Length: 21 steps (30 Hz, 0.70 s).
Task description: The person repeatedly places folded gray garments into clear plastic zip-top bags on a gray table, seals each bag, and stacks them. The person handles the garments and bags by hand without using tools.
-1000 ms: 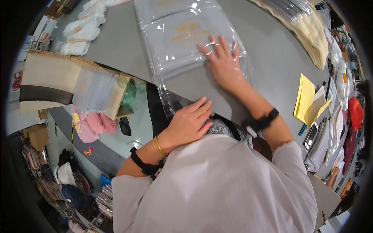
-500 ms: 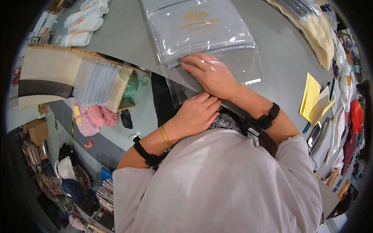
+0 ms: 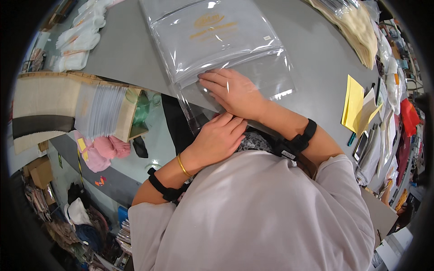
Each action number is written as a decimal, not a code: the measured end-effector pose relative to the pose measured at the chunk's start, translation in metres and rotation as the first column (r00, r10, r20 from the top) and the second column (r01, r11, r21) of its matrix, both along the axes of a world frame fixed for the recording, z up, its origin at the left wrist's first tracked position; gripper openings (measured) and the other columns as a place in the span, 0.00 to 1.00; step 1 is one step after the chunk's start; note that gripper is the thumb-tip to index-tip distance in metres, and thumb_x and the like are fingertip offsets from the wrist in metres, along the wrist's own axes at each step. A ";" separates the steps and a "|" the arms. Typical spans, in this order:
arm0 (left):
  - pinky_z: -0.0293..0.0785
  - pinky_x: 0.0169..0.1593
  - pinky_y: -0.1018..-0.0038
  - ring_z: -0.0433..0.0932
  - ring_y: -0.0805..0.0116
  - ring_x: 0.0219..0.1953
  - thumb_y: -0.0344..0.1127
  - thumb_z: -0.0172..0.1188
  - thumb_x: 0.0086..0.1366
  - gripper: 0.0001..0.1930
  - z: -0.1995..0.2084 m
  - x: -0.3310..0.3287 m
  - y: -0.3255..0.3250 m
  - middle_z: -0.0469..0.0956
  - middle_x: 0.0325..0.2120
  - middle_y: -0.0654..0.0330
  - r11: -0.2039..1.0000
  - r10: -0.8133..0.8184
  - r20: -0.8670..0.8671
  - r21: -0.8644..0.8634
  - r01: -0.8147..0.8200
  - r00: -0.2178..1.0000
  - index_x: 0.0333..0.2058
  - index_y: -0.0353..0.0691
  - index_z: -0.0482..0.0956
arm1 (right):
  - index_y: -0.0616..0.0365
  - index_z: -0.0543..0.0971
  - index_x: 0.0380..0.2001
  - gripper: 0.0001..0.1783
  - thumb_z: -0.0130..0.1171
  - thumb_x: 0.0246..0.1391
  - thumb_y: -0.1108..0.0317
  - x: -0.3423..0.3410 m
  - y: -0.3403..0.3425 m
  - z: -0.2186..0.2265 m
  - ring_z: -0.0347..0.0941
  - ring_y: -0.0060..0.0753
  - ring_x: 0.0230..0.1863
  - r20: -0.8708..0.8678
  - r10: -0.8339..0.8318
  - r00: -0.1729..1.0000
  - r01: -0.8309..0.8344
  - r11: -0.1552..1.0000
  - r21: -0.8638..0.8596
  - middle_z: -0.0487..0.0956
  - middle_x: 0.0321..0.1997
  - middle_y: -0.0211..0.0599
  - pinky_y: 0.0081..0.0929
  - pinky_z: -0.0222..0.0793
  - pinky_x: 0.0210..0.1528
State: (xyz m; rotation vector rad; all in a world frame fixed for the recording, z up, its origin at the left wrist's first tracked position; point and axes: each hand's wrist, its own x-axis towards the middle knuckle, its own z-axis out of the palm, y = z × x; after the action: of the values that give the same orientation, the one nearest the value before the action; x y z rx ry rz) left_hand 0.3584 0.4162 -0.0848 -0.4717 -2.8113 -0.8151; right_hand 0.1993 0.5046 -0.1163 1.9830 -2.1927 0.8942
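Note:
A large clear plastic bag (image 3: 246,34) with gold print lies on the table, and something flat and pale grey seems to fill its far part. Its near part is a bare transparent flap (image 3: 271,74). Flat on the flap rests my right hand (image 3: 235,92), fingers stretched out toward the left, by the near edge of the filled part. Close against my body, my left hand (image 3: 219,137) bends its fingers over the bag's near edge. Its fingertips are partly hidden beside my right wrist, and its thumb is out of sight.
Left of the table stands an open carton (image 3: 43,97) of upright packed bags (image 3: 104,108). Pink knitted goods (image 3: 106,151) lie below it. White bundles (image 3: 79,43) are at the far left. On the right are cream fabric (image 3: 355,38), yellow paper (image 3: 352,104) and a phone (image 3: 360,145).
The whole view has shifted slightly, so the bag and table appear farther left. My right hand has slid a little nearer along the flap; my left hand keeps its place at the near edge.

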 end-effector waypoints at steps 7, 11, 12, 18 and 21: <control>0.77 0.57 0.62 0.74 0.55 0.62 0.39 0.68 0.60 0.22 0.002 -0.001 0.001 0.78 0.56 0.54 1.000 -0.010 0.005 -0.015 0.010 1.000 0.50 0.34 0.81 | 0.58 0.76 0.61 0.26 0.60 0.62 0.62 -0.011 -0.039 0.004 0.68 0.42 0.68 0.071 0.036 0.997 -0.048 0.984 0.173 0.76 0.65 0.34 0.41 0.60 0.73; 0.78 0.57 0.63 0.73 0.54 0.64 0.39 0.69 0.59 0.22 0.004 -0.003 -0.001 0.78 0.57 0.52 0.999 -0.004 0.020 -0.043 0.005 1.000 0.50 0.34 0.81 | 0.58 0.74 0.63 0.29 0.61 0.62 0.57 -0.017 -0.039 0.020 0.65 0.44 0.71 0.092 -0.024 0.995 -0.002 0.962 0.273 0.74 0.67 0.37 0.42 0.57 0.75; 0.78 0.57 0.63 0.73 0.53 0.64 0.39 0.70 0.59 0.22 0.005 -0.003 -0.002 0.78 0.58 0.52 0.999 -0.005 0.026 -0.044 0.007 1.000 0.50 0.34 0.81 | 0.59 0.73 0.63 0.30 0.62 0.62 0.56 -0.017 -0.025 0.022 0.65 0.45 0.71 0.032 -0.016 0.999 0.011 0.985 0.172 0.74 0.67 0.39 0.42 0.57 0.75; 0.79 0.57 0.64 0.73 0.53 0.64 0.37 0.70 0.59 0.20 0.000 -0.004 -0.003 0.76 0.61 0.52 0.999 0.003 0.003 -0.041 -0.002 1.000 0.48 0.34 0.82 | 0.67 0.71 0.62 0.34 0.64 0.60 0.54 -0.053 0.037 0.018 0.63 0.56 0.71 -0.107 -0.422 0.900 0.435 0.878 0.201 0.71 0.67 0.52 0.44 0.60 0.72; 0.80 0.56 0.64 0.77 0.53 0.61 0.35 0.71 0.58 0.18 0.009 -0.004 -0.007 0.78 0.59 0.53 0.998 -0.052 0.002 -0.029 0.052 0.999 0.45 0.34 0.83 | 0.65 0.70 0.63 0.32 0.63 0.62 0.59 -0.062 0.039 0.020 0.64 0.57 0.69 -0.032 -0.389 0.921 0.382 0.880 0.281 0.71 0.67 0.51 0.45 0.63 0.70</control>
State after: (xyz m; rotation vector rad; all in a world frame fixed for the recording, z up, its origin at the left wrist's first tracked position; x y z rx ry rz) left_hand 0.3542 0.4094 -0.0762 -0.5509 -2.8261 -0.7859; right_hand 0.1376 0.5438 -0.0958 1.5282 -2.7225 0.5798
